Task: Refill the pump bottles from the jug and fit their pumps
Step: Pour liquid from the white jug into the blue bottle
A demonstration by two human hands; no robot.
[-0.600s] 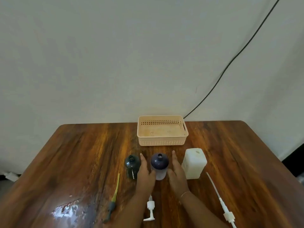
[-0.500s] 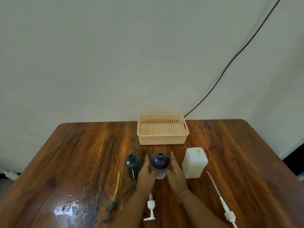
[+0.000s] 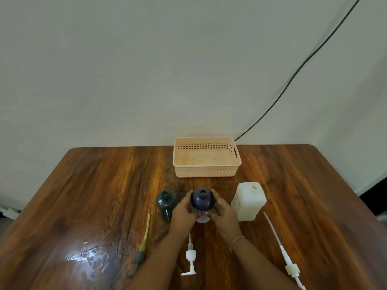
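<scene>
A dark blue pump bottle (image 3: 202, 200) with an open neck stands at the table's middle. My left hand (image 3: 183, 212) and my right hand (image 3: 223, 212) wrap around its two sides and hold it. To its left stands a dark green bottle (image 3: 166, 203), also open. A white square jug (image 3: 248, 200) stands to the right. Three pumps lie on the table: a green one (image 3: 142, 245), a small white one (image 3: 191, 257) between my forearms, and a long white one (image 3: 282, 253) at the right.
A peach plastic basket (image 3: 206, 174) sits at the back of the wooden table (image 3: 94, 185), against the wall. A wet, shiny patch (image 3: 88, 257) lies at the front left. A black cable (image 3: 293, 76) runs down the wall behind.
Both hands have closed in from beside the blue bottle and now grip its sides. The other objects have not moved.
</scene>
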